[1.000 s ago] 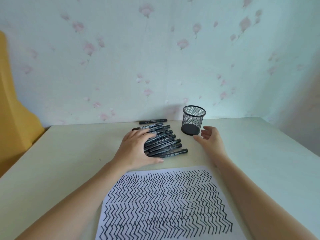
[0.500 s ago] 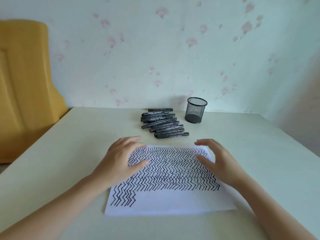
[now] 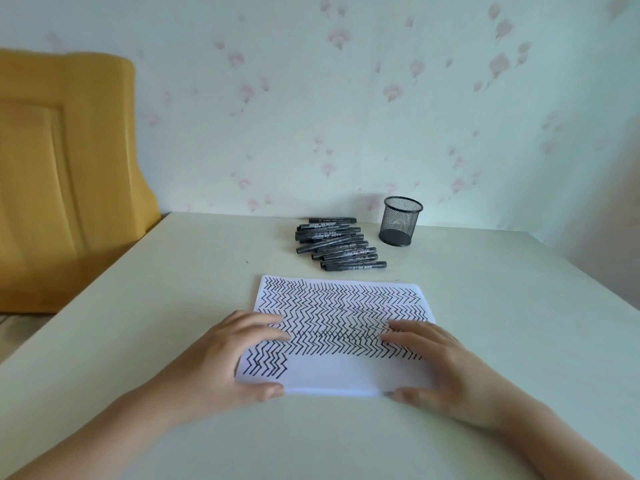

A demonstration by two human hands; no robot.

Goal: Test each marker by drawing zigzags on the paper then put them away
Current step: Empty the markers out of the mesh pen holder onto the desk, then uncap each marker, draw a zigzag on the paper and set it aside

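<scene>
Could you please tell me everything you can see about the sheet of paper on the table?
The paper is a white sheet, possibly a thin stack, lying flat on the pale table in front of the pile of black markers. Rows of black zigzags fill most of it; a blank strip remains along the near edge, right of a short zigzag block. The left hand and the right hand hold its near corners, fingers lying on top and thumbs at the near edge.

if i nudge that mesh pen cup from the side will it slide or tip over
The mesh cup looks empty and see-through, so it is probably light and would slide easily on the smooth table. It stands upright on a solid base about as wide as its rim, so a low push likely slides it; a push near the rim might tip it.
</scene>
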